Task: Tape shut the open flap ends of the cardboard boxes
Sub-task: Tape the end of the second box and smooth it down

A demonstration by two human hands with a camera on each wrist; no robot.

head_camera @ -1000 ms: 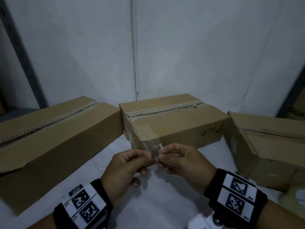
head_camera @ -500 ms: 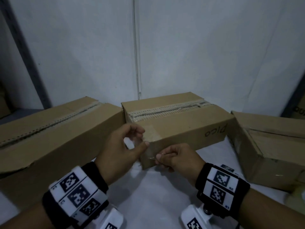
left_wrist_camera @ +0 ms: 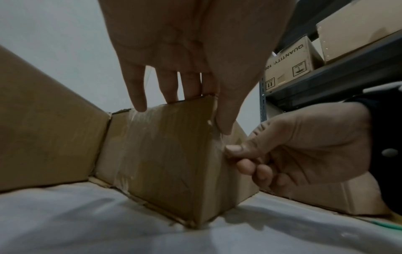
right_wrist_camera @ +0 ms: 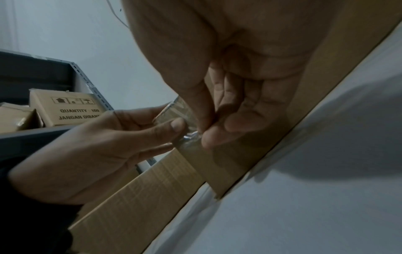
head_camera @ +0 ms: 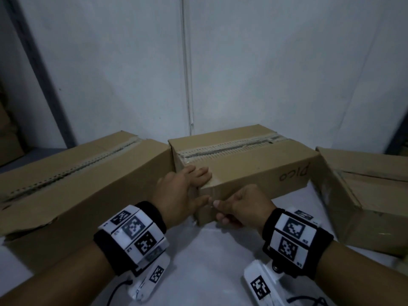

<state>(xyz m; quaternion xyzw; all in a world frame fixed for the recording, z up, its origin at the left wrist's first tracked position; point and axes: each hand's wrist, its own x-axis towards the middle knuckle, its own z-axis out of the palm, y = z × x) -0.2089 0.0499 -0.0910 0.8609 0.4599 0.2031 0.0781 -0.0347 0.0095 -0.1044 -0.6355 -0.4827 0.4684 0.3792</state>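
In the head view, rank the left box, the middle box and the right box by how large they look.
1. Left box: largest, though it lies nearer the camera and runs past the frame edge.
2. Middle box.
3. Right box: cut off by the frame edge, so its place against the middle box is unsure.

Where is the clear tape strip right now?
In the head view, the tape strip lies over the near corner of the middle box, between the left hand and the pinching right hand.

Left hand (head_camera: 181, 191): fingers straight, spread flat, thumb extended toward the right. Right hand (head_camera: 245, 206): fingers curled, thumb and forefinger pinched together. Both wrists banded.
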